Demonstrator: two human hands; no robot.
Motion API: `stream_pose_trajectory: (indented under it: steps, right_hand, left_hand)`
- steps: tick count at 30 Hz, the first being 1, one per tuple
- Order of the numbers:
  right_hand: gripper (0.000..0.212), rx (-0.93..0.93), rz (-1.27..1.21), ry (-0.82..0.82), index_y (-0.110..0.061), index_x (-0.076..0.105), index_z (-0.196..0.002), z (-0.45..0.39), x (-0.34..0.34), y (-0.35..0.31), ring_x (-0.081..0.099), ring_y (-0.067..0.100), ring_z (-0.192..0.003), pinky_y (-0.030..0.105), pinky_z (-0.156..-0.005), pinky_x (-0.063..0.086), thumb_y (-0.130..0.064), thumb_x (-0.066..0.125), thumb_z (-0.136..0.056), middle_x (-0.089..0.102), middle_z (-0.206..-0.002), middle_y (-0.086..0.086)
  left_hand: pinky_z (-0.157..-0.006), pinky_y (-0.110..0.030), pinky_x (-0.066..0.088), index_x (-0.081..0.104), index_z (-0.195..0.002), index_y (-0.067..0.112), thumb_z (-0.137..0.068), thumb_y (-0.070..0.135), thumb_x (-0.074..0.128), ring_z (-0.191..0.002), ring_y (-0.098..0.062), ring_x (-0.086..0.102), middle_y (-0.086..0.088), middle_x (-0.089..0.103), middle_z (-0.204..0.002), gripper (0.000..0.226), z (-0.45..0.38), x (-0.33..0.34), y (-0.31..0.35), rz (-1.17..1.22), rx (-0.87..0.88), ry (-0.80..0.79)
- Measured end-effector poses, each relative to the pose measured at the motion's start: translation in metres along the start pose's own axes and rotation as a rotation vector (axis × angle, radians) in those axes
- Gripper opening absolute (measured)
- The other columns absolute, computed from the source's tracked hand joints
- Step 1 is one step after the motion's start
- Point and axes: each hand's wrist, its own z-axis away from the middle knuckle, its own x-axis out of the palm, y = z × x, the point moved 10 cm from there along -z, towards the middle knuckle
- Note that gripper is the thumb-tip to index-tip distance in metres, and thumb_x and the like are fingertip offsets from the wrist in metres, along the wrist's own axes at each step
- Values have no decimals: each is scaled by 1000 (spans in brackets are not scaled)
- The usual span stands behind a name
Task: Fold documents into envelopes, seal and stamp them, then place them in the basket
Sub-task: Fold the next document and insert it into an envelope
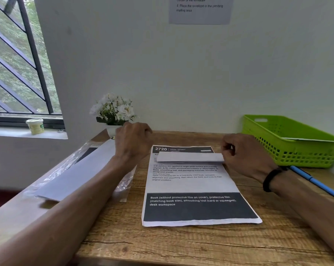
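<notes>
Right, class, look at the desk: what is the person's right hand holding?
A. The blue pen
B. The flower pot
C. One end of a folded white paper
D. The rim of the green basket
C: the right hand pinches the right end of the folded white paper above the printed sheet, while the blue pen and green basket lie untouched.

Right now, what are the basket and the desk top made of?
Green basket: looks like moulded plastic, matte to slightly glossy, with perforated walls and a cut-out handle. Desk top: wood or wood-look laminate, matte brown with visible grain and dark cracks; which one is unclear.
</notes>
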Motion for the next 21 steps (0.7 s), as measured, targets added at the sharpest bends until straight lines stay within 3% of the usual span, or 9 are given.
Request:
stream_pose_trajectory:
  steps: [3, 5, 7, 11, 21]
  right_hand:
    - [20, 34, -36, 3, -18, 59, -65, 0, -1, 2, 57, 19, -59, 36, -57, 48, -5, 56, -80, 65, -64, -4]
    - [24, 44, -79, 0, -17, 61, -64, 0, -2, 1, 57, 15, -57, 32, -56, 46, -4, 54, -82, 66, -64, -4]
    - [26, 56, -104, -17, -19, 63, -64, 0, 1, 1, 58, 9, -57, 30, -55, 47, -3, 53, -82, 67, -66, -6]
    - [27, 95, -122, -63, -25, 63, -64, 1, 15, 8, 56, 3, -54, 34, -53, 50, -8, 53, -81, 67, -65, -12]
    - [26, 63, -130, -54, -24, 67, -66, 2, 20, 7, 60, 0, -63, 25, -52, 40, -5, 55, -80, 68, -67, -15]
  left_hand:
    - [-99, -51, 45, 72, -113, 18, -95, 45, 50, -113, -35, 61, -8, 73, -110, 39, 1, 13, -41, -193, -267, -207]
    - [-108, -58, 40, 55, -138, 17, -94, 65, 53, -131, -45, 48, -23, 58, -139, 64, 10, 24, -67, -293, -412, -395]
    - [-113, -64, 35, 41, -150, 17, -87, 80, 53, -139, -51, 40, -32, 42, -152, 90, 17, 28, -86, -354, -503, -498]
    - [-113, -66, 35, 36, -152, 17, -74, 93, 55, -141, -52, 40, -28, 44, -154, 110, 23, 26, -103, -368, -619, -576]
    - [-113, -76, 23, 32, -152, 25, -75, 86, 64, -144, -51, 35, -26, 42, -155, 103, 17, 21, -93, -370, -538, -547]
